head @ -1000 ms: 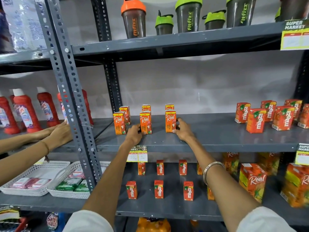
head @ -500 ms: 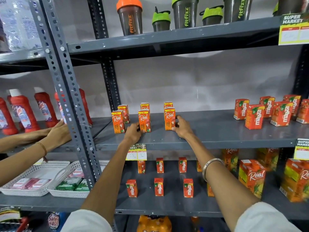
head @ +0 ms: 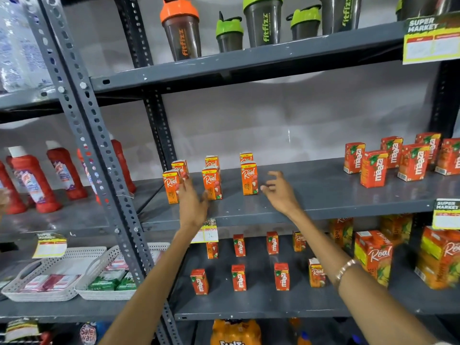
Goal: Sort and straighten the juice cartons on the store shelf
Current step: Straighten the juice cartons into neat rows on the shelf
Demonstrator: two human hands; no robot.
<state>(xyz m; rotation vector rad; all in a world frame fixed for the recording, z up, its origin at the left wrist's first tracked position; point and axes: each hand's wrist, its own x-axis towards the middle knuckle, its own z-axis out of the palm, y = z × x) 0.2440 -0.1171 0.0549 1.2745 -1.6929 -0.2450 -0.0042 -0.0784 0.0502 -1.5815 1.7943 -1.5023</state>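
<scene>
Several small orange Real juice cartons stand in two rows on the middle grey shelf (head: 311, 195). The front row holds a left carton (head: 170, 186), a middle carton (head: 211, 183) and a right carton (head: 249, 178). My left hand (head: 191, 205) reaches up between the left and middle cartons, fingers against them, holding nothing. My right hand (head: 280, 191) hovers just right of the right carton, fingers spread and apart from it. A group of red Maaza cartons (head: 398, 158) stands unevenly at the shelf's right end.
Shaker bottles (head: 183, 31) line the top shelf. Small Maaza cartons (head: 239, 277) and large Real cartons (head: 373, 255) fill the lower shelf. A perforated steel upright (head: 92, 135) divides off red bottles (head: 32, 180) and white baskets (head: 49, 277). Another person's hand (head: 3, 197) shows at the far left.
My right hand has let go of the right front carton and drawn back to the right, fingers spread. My left hand has shifted left of the middle carton. The other person's arms have withdrawn leftward.
</scene>
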